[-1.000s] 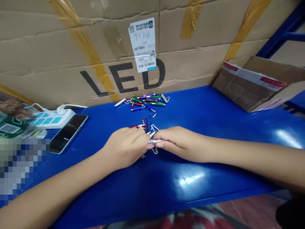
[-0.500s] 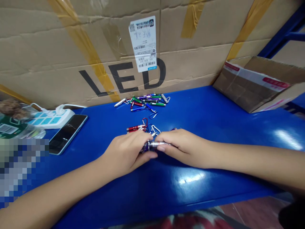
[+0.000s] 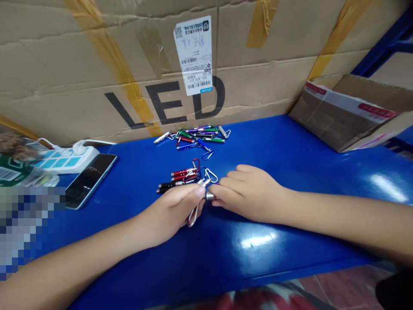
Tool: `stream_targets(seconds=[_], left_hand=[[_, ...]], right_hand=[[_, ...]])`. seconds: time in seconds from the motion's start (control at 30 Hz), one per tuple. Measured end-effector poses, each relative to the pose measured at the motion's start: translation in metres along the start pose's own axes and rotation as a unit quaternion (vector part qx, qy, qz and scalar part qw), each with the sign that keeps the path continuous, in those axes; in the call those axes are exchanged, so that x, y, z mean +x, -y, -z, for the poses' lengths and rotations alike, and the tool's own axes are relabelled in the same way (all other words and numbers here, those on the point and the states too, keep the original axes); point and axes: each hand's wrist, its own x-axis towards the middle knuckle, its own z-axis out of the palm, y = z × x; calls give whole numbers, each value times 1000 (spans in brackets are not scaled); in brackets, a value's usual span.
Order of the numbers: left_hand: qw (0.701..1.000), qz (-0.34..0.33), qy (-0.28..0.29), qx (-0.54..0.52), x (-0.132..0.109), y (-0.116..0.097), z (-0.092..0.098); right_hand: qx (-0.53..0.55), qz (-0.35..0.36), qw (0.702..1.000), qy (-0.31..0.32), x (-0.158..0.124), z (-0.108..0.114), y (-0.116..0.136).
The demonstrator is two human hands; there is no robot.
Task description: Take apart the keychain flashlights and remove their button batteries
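Left hand [image 3: 174, 211] has rolled; it and right hand [image 3: 247, 193] grip the silver penlight [image 3: 209, 196] between them.

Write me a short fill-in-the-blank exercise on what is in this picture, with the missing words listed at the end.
1. The big black letters on the tall cardboard box spell ____.
2. The table under the phone is coloured ____.
3. Between the red penlights and the left hand lie other penlights coloured ____.
4. The open carton stands toward the ____ side of the picture.

Missing words: LED; blue; black; right.
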Motion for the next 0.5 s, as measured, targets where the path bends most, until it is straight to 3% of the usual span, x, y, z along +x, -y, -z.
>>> stream_targets(seconds=[0.13,0.27,0.33,0.5], left_hand=[[977,-65,29,199,-3,1,5],[894,-118,43,429,-3,8,5],[865,-141,26,481,-2,13,5],[819,-187,12,542,6,24,6]], right_hand=[[207,-76,968,120,1,6,-2],[243,-67,939,235,1,9,-4],[206,-47,947,243,-1,6,-4],[141,-28,972,188,-5,-8,-10]])
